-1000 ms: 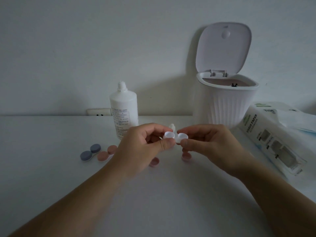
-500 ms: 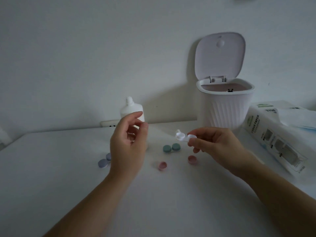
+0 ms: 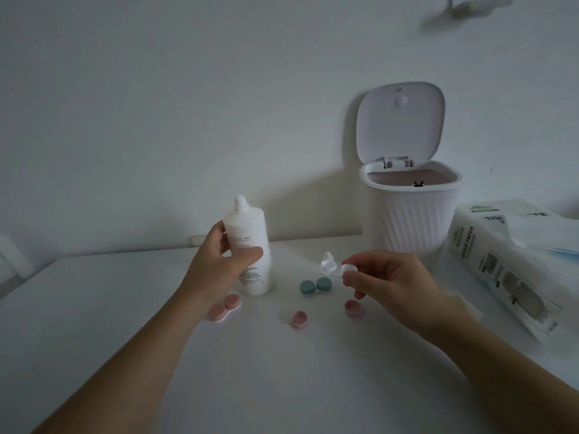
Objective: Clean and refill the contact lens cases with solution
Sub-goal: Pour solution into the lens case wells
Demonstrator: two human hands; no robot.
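Observation:
My left hand point(image 3: 219, 264) grips the white solution bottle point(image 3: 250, 245), which stands upright on the table with its nozzle uncovered. My right hand point(image 3: 388, 283) pinches an open white lens case point(image 3: 333, 267) by its right well and holds it above the table. Two loose pink caps point(image 3: 298, 318) point(image 3: 353, 307) lie below it. A capped green case point(image 3: 315, 286) sits between the bottle and my right hand. A capped pink case point(image 3: 227, 306) lies partly behind my left wrist. A small white bottle cap point(image 3: 327, 255) shows just behind the held case.
A white ribbed bin point(image 3: 410, 214) with its lid up stands at the back right against the wall. A pack of tissue paper point(image 3: 501, 267) lies at the right edge. The white table point(image 3: 282, 371) stretches toward me.
My left hand let go of the white case, reached left and closed round the solution bottle. My right hand keeps the case alone. The camera tilted up.

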